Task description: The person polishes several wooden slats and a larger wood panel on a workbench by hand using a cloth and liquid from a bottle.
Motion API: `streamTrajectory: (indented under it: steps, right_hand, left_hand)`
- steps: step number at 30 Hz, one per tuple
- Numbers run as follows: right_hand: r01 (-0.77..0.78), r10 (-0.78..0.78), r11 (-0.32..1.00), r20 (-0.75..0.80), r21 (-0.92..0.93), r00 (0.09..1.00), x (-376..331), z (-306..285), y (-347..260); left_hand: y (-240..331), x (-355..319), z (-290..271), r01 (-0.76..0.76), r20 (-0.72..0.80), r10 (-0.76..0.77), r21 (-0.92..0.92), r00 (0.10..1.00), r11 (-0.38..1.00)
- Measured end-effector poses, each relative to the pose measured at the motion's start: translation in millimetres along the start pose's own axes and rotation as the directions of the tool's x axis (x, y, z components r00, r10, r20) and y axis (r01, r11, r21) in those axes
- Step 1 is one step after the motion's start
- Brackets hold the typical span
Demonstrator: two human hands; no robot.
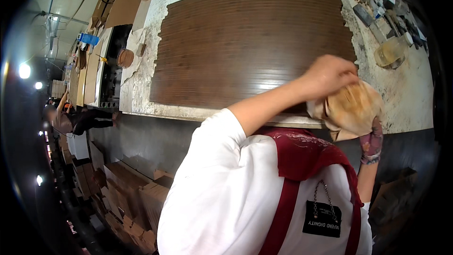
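Note:
A stained tan-and-cream cloth [355, 106], bunched up, hangs at the front right corner of a dark brown grooved panel [250, 42]. My right hand [372, 140], in a patterned glove, holds the cloth from below, its fingers mostly hidden behind the folds. Bare and slightly blurred, my left hand [330, 75] reaches across the panel's corner to the cloth's upper edge. Its fingers are curled closed, and whatever they may grip cannot be made out. The panel lies flat, with uneven, stepped ends on its left and right sides.
The panel rests on a stained white worktable [396, 99]. A clear jar [389, 54] of yellowish liquid stands at right, near scattered tools and scraps [377, 14]. At left are a round brown stack [125, 58] and a blue object [88, 38]. Cardboard [122, 193] is stacked behind; another person [71, 120] stands far left.

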State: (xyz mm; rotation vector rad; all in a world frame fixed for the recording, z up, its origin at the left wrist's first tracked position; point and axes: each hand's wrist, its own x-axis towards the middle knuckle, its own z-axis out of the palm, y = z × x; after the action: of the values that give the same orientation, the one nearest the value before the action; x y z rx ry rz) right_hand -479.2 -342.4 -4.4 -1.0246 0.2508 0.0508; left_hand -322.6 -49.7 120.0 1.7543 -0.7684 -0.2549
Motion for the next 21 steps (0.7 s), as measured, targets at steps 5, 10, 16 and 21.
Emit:
streamTrajectory:
  steps: [5, 10, 16, 21]
  right_hand:
    - [0.124, -0.138, 0.988, -0.161, -0.093, 0.977, 2.9, 14.8, -55.2]
    - [0.010, -0.060, 0.953, -0.156, -0.304, 0.986, -4.3, 76.0, -69.1]
    - [0.311, -0.482, 0.800, -0.241, -0.513, 0.842, 6.6, -12.2, -24.8]
    - [0.267, -0.680, -0.077, 0.246, -0.961, 0.690, 9.2, 22.9, -6.9]
  left_hand:
    - [-48.4, 22.1, 15.9, -0.062, -0.294, 0.130, 0.230, 0.947, 0.971]
    - [-46.9, 36.3, 98.3, 0.398, 0.184, -0.372, -0.646, 0.910, 0.652]
    - [-19.2, 69.8, 103.3, 0.570, 0.530, -0.288, -0.818, 0.798, 0.074]
    - [-25.5, 80.3, 140.2, 0.594, 0.553, -0.240, -0.653, 0.798, 0.470]
